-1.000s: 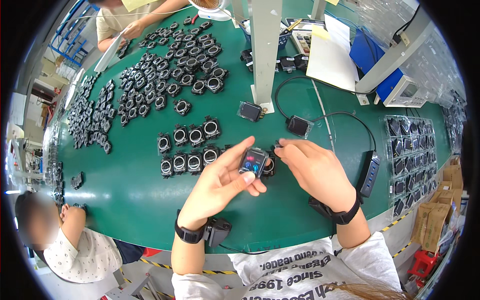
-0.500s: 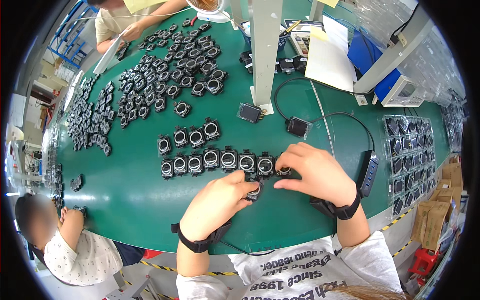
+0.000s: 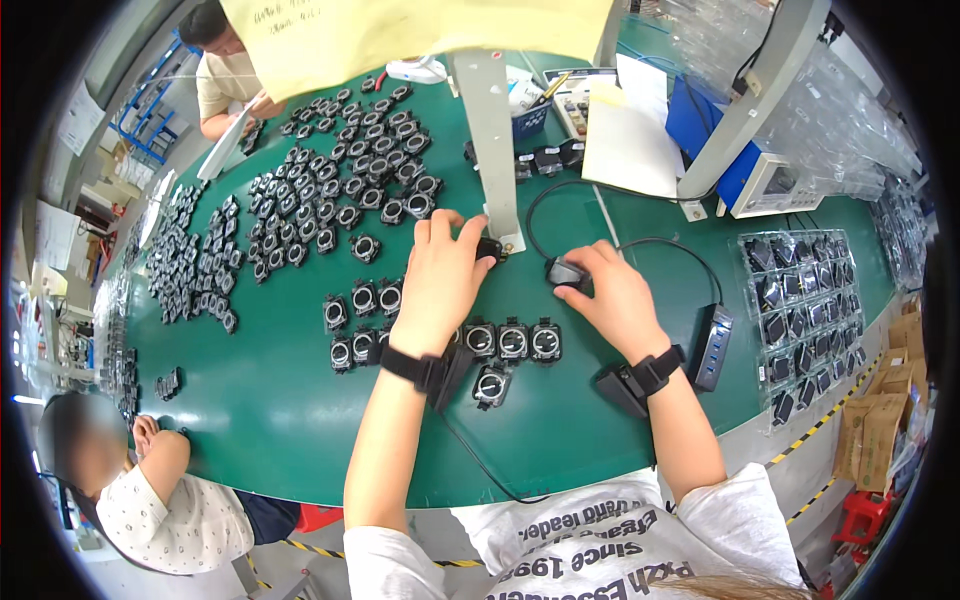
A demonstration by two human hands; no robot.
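Note:
My left hand [image 3: 440,275] reaches forward to the foot of the grey post. Its thumb and index finger close on a small black square device [image 3: 489,250], mostly hidden by the fingers. My right hand [image 3: 618,305] grips a second black square device [image 3: 568,272] at the end of a black cable [image 3: 533,228]. Nearer me, several black watch-like modules with round silver rings [image 3: 513,340] stand in a row, partly covered by my left forearm. One such module [image 3: 491,385] lies alone in front of that row.
Many more modules [image 3: 300,190] spread over the green table [image 3: 290,420] at the far left. A USB hub [image 3: 711,347] and a clear tray of black devices [image 3: 800,310] lie to the right. The grey post [image 3: 487,150] rises ahead. Two other people sit at the left.
Both hands have moved forward, away from the module row. The left has let go of the single module and reached the device by the post; the right has taken hold of the cabled device.

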